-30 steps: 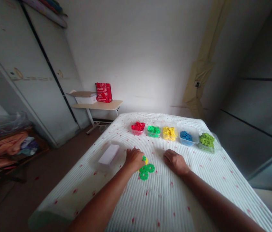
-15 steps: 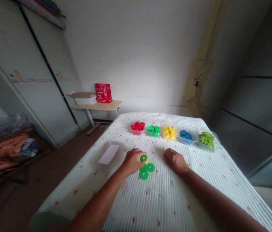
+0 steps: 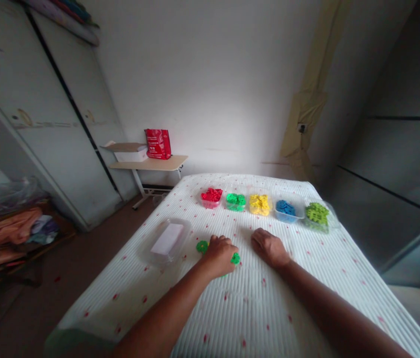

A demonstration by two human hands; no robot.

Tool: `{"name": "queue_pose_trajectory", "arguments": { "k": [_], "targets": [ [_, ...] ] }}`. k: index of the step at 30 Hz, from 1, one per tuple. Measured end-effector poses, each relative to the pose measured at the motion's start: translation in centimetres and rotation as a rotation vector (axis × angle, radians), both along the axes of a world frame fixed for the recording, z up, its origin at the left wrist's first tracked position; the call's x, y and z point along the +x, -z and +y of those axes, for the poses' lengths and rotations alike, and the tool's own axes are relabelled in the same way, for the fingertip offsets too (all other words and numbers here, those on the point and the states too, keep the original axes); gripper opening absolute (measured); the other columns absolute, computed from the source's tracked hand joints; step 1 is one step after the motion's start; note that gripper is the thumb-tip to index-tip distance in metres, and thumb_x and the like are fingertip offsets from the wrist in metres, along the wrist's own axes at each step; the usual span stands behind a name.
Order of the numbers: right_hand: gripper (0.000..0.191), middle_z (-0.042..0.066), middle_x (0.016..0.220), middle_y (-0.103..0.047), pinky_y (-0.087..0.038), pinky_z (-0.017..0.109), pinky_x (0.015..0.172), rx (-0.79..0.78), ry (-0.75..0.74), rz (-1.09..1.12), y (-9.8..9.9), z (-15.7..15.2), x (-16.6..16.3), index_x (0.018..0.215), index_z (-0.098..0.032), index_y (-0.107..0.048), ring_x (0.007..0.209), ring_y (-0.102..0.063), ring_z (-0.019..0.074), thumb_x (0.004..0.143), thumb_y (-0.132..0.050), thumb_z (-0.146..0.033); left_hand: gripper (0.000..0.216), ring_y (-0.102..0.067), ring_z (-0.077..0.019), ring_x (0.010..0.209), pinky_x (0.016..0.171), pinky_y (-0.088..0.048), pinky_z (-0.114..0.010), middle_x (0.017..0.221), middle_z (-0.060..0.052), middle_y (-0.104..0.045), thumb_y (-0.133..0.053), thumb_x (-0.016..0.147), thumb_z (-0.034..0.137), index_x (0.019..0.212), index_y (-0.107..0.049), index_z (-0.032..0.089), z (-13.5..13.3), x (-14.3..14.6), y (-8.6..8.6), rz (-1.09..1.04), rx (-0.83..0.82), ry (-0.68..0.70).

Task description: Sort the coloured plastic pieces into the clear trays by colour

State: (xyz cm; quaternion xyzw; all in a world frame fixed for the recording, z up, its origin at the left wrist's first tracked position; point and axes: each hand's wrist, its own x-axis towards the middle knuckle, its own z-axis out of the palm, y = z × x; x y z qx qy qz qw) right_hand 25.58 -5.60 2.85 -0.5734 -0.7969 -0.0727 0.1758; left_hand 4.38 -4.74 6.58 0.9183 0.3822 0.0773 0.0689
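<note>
My left hand (image 3: 220, 254) lies knuckles up on the white bedspread (image 3: 254, 308), fingers curled over a small cluster of joined green plastic discs (image 3: 235, 258); only a green edge shows at its right side. A single green disc (image 3: 202, 246) lies on the cloth just left of that hand. My right hand (image 3: 269, 247) rests on the cloth a little to the right, fingers folded under, with nothing visible in it.
Five small tubs stand in a row at the far side: red (image 3: 211, 197), green (image 3: 236, 201), yellow (image 3: 260, 204), blue (image 3: 286, 209), light green (image 3: 317, 214). A clear tray (image 3: 165, 241) with a white sheet sits left. Beyond are a side table (image 3: 150, 163) and wardrobe (image 3: 27, 114).
My left hand has slid right, over the green cluster. One green disc that was at its fingertips now lies alone to its left. My right hand has stayed put.
</note>
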Motion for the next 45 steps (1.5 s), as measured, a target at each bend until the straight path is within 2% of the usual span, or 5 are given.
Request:
{"name": "queue_pose_trajectory", "arguments": {
  "k": [9,15,25,38,45],
  "targets": [
    [0.021,0.005,0.081,-0.058,-0.040,0.022,0.064,-0.012,-0.011,0.017,-0.2,-0.1,0.0,0.078,-0.017,-0.058,0.075,-0.054,0.0134,0.089,-0.040,-0.019,0.044,-0.058,-0.0176,0.096,0.088,-0.044,-0.027,0.102,-0.003,-0.064,-0.063,0.062,0.016,0.105,-0.066,0.022,0.7,0.4,0.3,-0.457,-0.204,-0.040],
    [0.021,0.005,0.082,-0.059,-0.041,0.022,0.065,-0.001,-0.002,0.018,-0.1,0.0,0.0,0.078,-0.018,-0.058,0.076,-0.056,0.0134,0.088,-0.039,-0.017,0.039,-0.061,-0.0155,0.082,0.078,-0.048,-0.024,0.093,-0.002,-0.064,-0.061,0.063,0.017,0.101,-0.068,0.021,2.7,0.4,0.5,-0.395,-0.190,-0.124],
    [0.020,0.004,0.082,-0.059,-0.041,0.021,0.065,-0.008,0.004,0.026,0.3,0.2,0.2,0.077,-0.018,-0.057,0.075,-0.056,0.0127,0.087,-0.040,-0.016,0.050,-0.049,-0.0190,0.115,0.100,-0.039,-0.030,0.118,-0.007,-0.056,-0.059,0.073,0.015,0.122,-0.054,0.019,13.2,5.9,-6.0,-0.506,0.091,-0.300],
    [0.033,0.011,0.114,-0.062,-0.047,0.029,0.085,-0.125,-0.229,0.064,-1.2,0.3,-1.0,0.110,-0.017,-0.059,0.103,-0.058,0.0183,0.081,-0.045,-0.011,0.042,-0.058,-0.0143,0.104,0.097,-0.045,-0.030,0.106,-0.003,-0.064,-0.038,0.074,0.001,0.100,-0.064,0.020,2.8,-5.0,3.2,-0.653,-0.014,-0.423],
    [0.041,0.005,0.124,-0.059,-0.045,0.027,0.091,-0.302,-0.476,0.033,-3.1,1.9,-7.4,0.119,-0.022,-0.057,0.113,-0.055,0.0183,0.079,-0.051,-0.016,0.045,-0.056,-0.0147,0.106,0.098,-0.043,-0.031,0.108,-0.005,-0.063,-0.035,0.071,0.000,0.101,-0.063,0.020,1.4,-6.2,4.8,-0.699,-0.020,-0.473]
  ]
}}
